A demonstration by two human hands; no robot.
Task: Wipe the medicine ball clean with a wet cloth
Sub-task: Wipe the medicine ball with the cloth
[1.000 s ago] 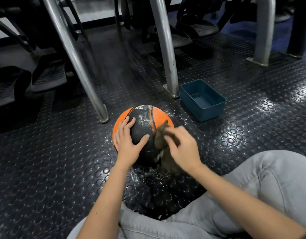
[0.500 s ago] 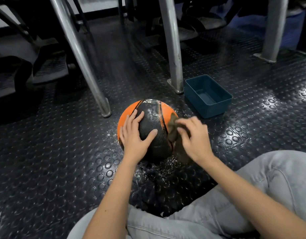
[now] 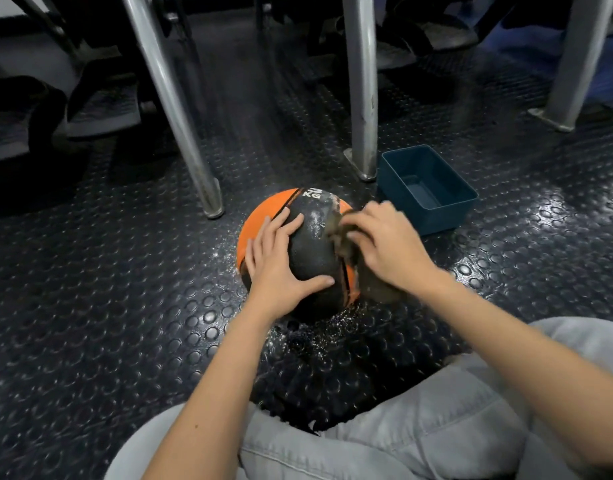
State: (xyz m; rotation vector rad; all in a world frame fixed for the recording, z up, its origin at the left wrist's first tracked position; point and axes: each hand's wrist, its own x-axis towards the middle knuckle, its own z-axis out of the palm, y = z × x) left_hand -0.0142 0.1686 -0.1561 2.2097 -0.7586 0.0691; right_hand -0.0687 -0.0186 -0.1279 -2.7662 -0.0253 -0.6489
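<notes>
Medicine ball [image 3: 312, 251] sat on the studded floor [image 3: 125, 306]. The left grip [image 3: 277, 271] lay flat on it, fingers spread; the right grip [image 3: 388, 244] bunched the wet cloth [image 3: 377, 289] against its right side. It was probably heavy, firm and slick: brace it broadly.

Black rubber floor [image 3: 90, 306], round raised studs, glossy; glare at right. Steel legs of gym eqpt: slanted leg [image 3: 170, 109] left, upright leg [image 3: 362, 88] ctr, third leg [image 3: 575, 60] far right. Dark footplates [image 3: 104, 109] far left. Light dim.
</notes>
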